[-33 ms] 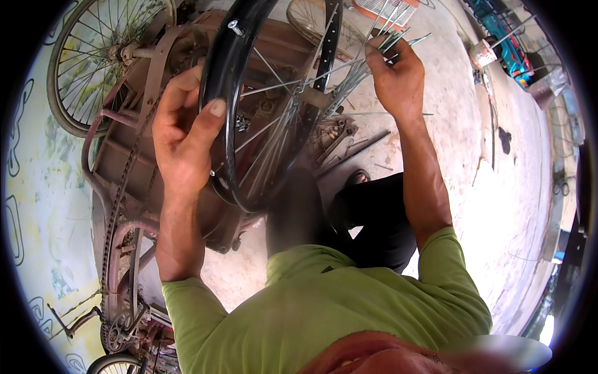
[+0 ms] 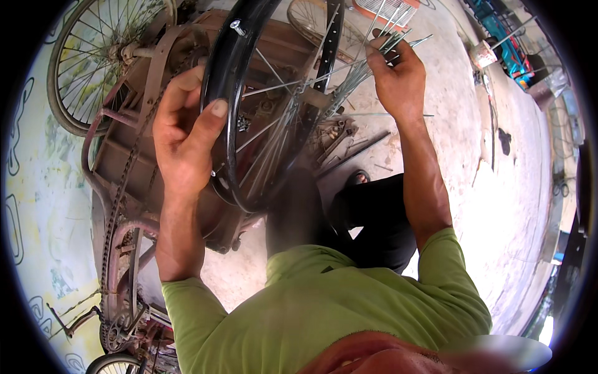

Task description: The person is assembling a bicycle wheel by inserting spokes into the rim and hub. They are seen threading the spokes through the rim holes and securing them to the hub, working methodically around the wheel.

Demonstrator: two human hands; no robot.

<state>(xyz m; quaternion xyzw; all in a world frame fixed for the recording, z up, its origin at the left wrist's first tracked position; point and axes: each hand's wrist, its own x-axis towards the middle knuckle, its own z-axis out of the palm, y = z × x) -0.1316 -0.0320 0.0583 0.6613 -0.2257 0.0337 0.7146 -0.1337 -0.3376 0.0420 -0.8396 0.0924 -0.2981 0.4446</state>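
Note:
A black bicycle wheel rim (image 2: 225, 68) stands tilted in front of me, with a metal valve stem (image 2: 237, 27) near its top. My left hand (image 2: 184, 134) is closed around the rim's left side, thumb on the near face and fingers partly hidden behind it. Loose silver spokes (image 2: 349, 84) run through the hub (image 2: 316, 98) and fan out on both sides. To the right of the rim, my right hand (image 2: 400, 78) pinches the outer ends of the spoke bundle. Small shiny metal pieces (image 2: 243, 124) show through the rim opening.
A rusty cart frame (image 2: 90, 168) with a chain (image 2: 134, 149) and a spoked wheel (image 2: 57, 81) fills the left side. Tools (image 2: 333, 137) and a dark bar (image 2: 355, 153) lie on the floor beyond my knees. An orange crate (image 2: 408, 7) and a bucket (image 2: 483, 54) are farther off.
Almost nothing differs. The rim and both hands have shifted very slightly to the right; both grips are the same.

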